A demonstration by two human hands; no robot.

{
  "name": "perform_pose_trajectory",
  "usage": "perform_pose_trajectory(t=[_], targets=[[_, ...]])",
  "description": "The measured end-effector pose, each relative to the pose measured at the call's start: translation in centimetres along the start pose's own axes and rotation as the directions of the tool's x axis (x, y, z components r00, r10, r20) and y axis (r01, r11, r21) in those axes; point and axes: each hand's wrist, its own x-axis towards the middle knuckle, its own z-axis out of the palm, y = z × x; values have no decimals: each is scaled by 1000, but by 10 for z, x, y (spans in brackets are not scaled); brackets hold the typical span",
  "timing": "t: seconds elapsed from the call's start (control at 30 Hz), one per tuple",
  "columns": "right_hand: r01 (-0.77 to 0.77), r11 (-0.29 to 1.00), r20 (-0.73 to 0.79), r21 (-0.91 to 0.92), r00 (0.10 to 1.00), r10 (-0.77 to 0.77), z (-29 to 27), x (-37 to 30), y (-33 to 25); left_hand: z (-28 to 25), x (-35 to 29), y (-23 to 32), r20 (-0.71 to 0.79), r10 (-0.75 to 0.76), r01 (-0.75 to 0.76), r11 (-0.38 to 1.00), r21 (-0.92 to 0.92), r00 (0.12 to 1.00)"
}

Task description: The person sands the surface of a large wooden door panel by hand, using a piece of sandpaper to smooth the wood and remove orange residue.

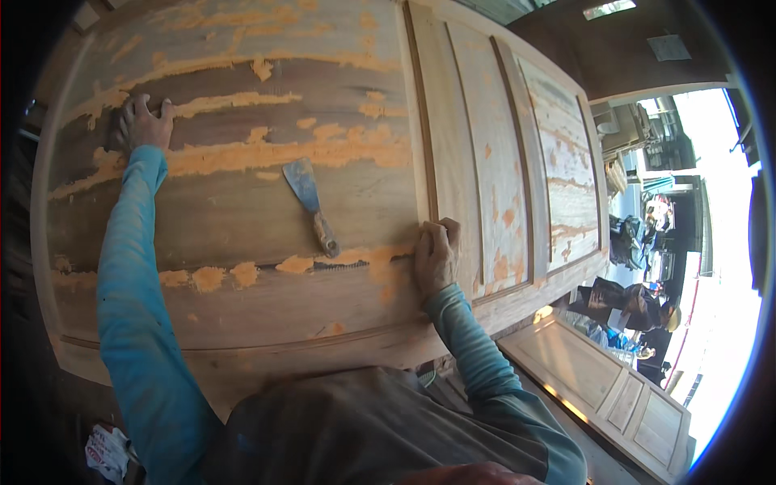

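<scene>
A large wooden door [242, 210] with panels lies before me, its surface streaked with orange filler [267, 156]. My left hand [147, 128] rests on the far left of the wide panel, over a dark stretch of wood between filler streaks. Its fingers are spread; whatever is beneath the palm is hidden. My right hand [438, 257] is by the raised moulding [427, 113] at the wide panel's right edge, with fingers bent and closed. What they hold, if anything, cannot be made out. Between my hands lies a putty knife [309, 204], its blade pointing away from me.
Another panelled door [598, 376] lies lower right, below the large one. Beyond it are dark bundled things [622, 303] and stacked goods [626, 129] near a bright opening. A white plastic bag [107, 453] is at lower left. A brown board [638, 48] stands at upper right.
</scene>
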Motion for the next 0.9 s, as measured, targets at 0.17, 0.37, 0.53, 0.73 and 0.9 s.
perform_pose_trajectory(t=[0.17,0.37,0.53,0.73,0.9], targets=[[21,1000,-41,17,999,-20,2,15,-12,-25,-14,-4,23,-12,13,998,-63,1000],[-57,996,-62,-63,997,53,-11,-43,-10,-41,-12,8,21,-15,17,998,-61,1000],[-117,993,-41,32,992,119,22,31,-4,-36,-17,7,8,20,-20,998,-62,1000],[-94,995,-38,45,995,96,-24,-69,-14,-35,-15,-2,-10,18,-18,998,-62,1000],[-122,988,-35,-93,992,119,-12,-21,-19,-31,-13,5,-15,15,-17,995,-94,1000]])
